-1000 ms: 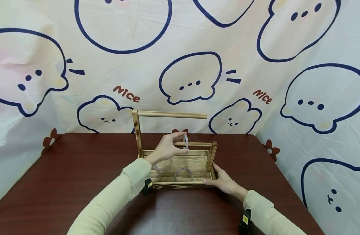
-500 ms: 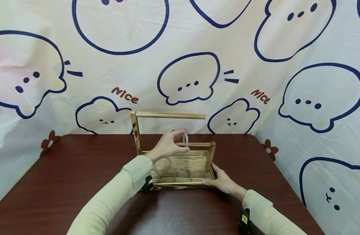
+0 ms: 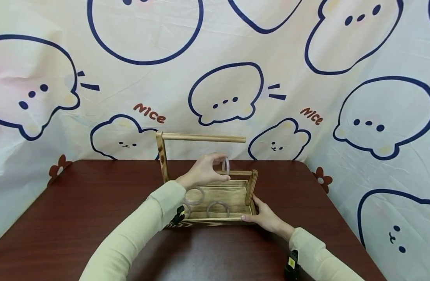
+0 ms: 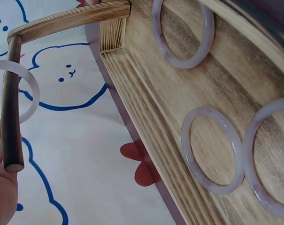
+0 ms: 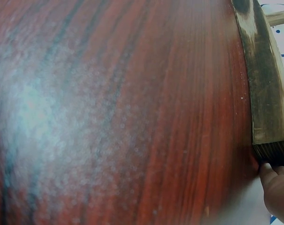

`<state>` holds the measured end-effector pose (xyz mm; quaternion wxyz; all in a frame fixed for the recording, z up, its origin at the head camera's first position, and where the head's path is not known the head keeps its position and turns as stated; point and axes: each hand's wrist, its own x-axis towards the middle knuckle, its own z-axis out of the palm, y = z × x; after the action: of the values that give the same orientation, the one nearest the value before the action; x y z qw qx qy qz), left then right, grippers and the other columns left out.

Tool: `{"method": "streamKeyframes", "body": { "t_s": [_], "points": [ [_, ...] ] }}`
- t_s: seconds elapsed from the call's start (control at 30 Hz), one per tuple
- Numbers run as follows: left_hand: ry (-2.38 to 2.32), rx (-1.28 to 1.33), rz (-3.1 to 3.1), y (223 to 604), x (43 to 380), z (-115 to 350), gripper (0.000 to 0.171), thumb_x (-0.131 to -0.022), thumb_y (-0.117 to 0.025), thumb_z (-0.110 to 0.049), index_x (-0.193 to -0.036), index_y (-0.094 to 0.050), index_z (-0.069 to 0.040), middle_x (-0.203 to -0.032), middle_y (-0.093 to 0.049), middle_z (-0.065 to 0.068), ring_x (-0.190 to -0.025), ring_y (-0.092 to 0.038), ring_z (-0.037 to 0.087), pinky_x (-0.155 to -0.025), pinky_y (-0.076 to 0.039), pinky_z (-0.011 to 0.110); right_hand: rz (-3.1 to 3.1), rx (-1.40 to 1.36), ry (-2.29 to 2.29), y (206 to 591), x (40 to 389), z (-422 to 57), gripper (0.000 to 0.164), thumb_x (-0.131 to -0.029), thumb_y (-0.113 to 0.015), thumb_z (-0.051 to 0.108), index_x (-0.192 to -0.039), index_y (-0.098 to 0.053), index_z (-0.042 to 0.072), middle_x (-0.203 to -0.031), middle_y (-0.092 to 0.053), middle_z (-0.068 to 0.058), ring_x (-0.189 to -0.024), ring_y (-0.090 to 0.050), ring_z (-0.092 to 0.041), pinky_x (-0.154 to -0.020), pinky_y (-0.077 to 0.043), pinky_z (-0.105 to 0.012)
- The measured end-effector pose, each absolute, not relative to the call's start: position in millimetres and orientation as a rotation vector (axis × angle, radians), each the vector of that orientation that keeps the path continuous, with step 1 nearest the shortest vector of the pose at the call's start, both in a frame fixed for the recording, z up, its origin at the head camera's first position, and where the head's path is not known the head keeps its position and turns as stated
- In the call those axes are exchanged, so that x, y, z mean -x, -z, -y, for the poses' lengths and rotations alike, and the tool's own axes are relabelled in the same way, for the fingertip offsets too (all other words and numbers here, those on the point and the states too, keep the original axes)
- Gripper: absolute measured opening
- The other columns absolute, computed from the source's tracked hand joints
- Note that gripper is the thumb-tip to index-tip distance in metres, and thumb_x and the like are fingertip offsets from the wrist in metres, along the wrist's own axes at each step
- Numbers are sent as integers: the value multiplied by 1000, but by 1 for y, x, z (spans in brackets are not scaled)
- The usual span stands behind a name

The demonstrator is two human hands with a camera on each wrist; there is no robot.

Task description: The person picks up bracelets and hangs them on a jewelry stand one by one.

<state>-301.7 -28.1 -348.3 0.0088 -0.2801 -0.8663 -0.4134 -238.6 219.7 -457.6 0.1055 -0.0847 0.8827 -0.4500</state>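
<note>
A pale lilac bangle is pinched between the thumb and fingers of my left hand, at the lower rod of a wooden bangle stand. In the left wrist view that rod seems to pass through the held bangle. Several more bangles lie in the stand's tray; one of them touches its neighbour. My right hand grips the tray's right end, thumb on the front edge. In the right wrist view only part of this hand shows.
The stand's taller upright carries an upper rod above my left hand; its right end is free. Everything stands on a dark red-brown table. A patterned cloth hangs behind the table.
My left hand has shifted slightly right along the lower rod with the bangle. My right hand keeps its grip on the stand.
</note>
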Motion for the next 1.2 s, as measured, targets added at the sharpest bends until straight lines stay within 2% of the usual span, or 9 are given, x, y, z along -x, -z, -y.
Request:
{"method": "streamKeyframes", "body": {
  "t_s": [0.37, 0.83, 1.2],
  "points": [
    [1126, 974, 2730, 354, 306, 24, 65, -71, -77, -36, -129, -53, -16, -126, -58, 3, -114, -55, 18, -94, -44, 32, -2606, 261, 1329, 459, 239, -220, 100, -76, -74, 35, -147, -12, 2, -150, -19, -19, -138, -15, -33, -107, -23, -52],
    [1060, 1051, 2709, 352, 309, 21, 64, -71, -77, -35, -128, -55, -15, -124, -59, 3, -112, -57, 24, -92, -46, 34, -2603, 242, 1337, 457, 239, -219, 98, -77, -74, 31, -146, -12, 0, -150, -19, -21, -138, -16, -35, -105, -24, -54],
    [882, 1086, 2759, 346, 310, 17, 66, -72, -75, -38, -131, -52, -18, -122, -60, -1, -110, -56, 17, -91, -46, 34, -2590, 232, 1334, 456, 238, -219, 100, -76, -74, 35, -147, -12, 1, -151, -18, -19, -138, -16, -33, -106, -23, -53]
  ]
}}
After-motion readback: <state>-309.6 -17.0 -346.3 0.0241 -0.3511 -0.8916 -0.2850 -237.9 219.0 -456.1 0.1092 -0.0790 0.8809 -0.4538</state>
